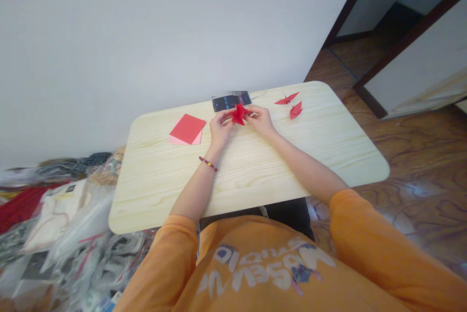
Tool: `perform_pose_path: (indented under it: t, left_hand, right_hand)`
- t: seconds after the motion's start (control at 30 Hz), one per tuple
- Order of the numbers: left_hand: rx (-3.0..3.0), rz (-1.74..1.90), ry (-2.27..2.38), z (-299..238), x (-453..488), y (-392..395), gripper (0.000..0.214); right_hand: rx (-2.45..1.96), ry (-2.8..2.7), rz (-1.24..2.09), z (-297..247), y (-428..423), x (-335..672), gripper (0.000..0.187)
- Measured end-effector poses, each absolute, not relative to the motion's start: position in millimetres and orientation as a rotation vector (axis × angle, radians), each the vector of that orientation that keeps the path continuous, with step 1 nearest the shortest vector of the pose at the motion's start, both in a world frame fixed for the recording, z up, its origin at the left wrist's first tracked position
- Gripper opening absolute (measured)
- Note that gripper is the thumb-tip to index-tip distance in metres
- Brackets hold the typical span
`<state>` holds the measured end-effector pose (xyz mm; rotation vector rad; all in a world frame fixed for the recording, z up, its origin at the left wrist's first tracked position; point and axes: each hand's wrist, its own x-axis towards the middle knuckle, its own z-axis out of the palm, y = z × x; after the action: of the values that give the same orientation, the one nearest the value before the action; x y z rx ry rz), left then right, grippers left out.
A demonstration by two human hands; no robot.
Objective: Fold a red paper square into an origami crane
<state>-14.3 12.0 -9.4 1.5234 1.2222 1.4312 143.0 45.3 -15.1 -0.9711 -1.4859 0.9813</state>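
A partly folded red paper piece point(239, 113) is held above the far middle of a light wooden table point(255, 166). My left hand point(220, 127) pinches its left side and my right hand point(260, 118) pinches its right side. Both hands have their fingers closed on the paper. A beaded bracelet point(207, 163) sits on my left wrist.
A stack of red and pink paper sheets point(187, 129) lies left of my hands. A dark phone point(231, 102) rests just behind them by the wall. Two folded red paper figures point(292, 104) lie at the far right. Bags and clutter point(54, 224) fill the floor to the left.
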Motion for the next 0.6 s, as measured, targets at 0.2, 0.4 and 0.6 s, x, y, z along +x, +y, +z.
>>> perform_pose_path:
  t: [0.2, 0.4, 0.6]
  left_hand:
    - [1.525, 1.471, 1.165, -3.9, -11.2, 6.9, 0.026]
    - [1.447, 1.524, 1.258, -1.6, -9.7, 6.9, 0.016]
    - [1.419, 1.546, 1.277, -3.8, -9.7, 9.0, 0.015]
  right_hand:
    - [-0.987, -1.484, 0.968, -15.5, 46.5, 143.2, 0.021]
    - [-0.977, -1.482, 1.01, -9.4, 40.8, 140.0, 0.027]
    - [-0.941, -1.447, 1.096, -6.6, 39.0, 139.0, 0.028]
